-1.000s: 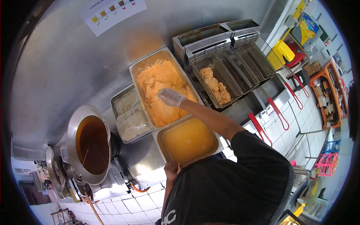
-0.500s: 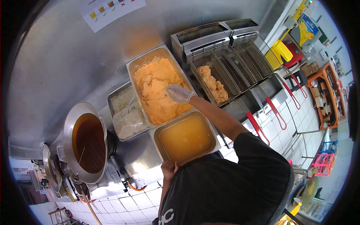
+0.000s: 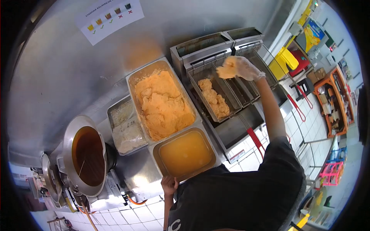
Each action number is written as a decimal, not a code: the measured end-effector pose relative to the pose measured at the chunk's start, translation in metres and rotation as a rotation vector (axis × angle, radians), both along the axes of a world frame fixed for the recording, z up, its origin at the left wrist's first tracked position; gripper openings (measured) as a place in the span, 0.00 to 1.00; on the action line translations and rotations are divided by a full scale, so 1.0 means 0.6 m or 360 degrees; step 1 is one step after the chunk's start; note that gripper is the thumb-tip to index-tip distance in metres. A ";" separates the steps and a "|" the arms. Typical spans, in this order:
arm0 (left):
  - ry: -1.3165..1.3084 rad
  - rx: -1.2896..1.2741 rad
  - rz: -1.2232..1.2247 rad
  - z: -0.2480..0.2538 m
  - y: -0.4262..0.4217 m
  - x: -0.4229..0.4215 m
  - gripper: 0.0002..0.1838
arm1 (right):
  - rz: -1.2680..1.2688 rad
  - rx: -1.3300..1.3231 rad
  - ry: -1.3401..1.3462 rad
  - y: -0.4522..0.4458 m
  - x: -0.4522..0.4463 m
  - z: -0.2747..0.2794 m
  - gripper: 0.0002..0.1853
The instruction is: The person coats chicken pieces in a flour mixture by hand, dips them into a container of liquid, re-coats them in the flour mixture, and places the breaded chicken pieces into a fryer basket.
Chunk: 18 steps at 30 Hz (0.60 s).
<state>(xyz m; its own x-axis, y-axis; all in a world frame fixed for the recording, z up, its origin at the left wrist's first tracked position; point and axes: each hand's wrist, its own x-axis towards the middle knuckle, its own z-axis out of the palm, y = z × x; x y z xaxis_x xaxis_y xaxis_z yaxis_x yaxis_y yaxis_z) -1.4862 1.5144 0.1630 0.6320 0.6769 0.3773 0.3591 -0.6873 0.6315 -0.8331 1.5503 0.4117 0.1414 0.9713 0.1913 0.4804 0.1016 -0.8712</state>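
Observation:
My right hand point(image 3: 248, 70), in a clear plastic glove, is closed on a piece of breaded chicken point(image 3: 228, 68). It is held over the frying baskets, near their back end. Other breaded chicken pieces point(image 3: 213, 98) lie in a row in the left wire basket point(image 3: 232, 111). My bare left hand point(image 3: 169, 185) is down at the near corner of a metal pan point(image 3: 157, 158) of yellow-orange liquid, its fingers curled at the rim. Behind that pan stands a deep tray point(image 3: 132, 73) of orange breading flour point(image 3: 162, 102), with a hollow near its front.
A wide wok point(image 3: 69, 134) of dark oil stands at the left. Beside the flour tray is a shallower tray point(image 3: 124, 153) holding whitish flour. Red basket handles point(image 3: 255, 140) stick out over the fryer's front edge. A printed sheet point(image 3: 111, 19) hangs on the steel wall.
My right hand has left the flour tray and moved right over the fryer baskets, now with a piece of breaded chicken in it. My left hand stays at the pan's corner.

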 end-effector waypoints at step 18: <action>0.0155 0.0002 0.0105 0.019 -0.011 0.016 0.12 | -0.0470 -0.0162 -0.1302 0.184 -0.030 -0.130 0.12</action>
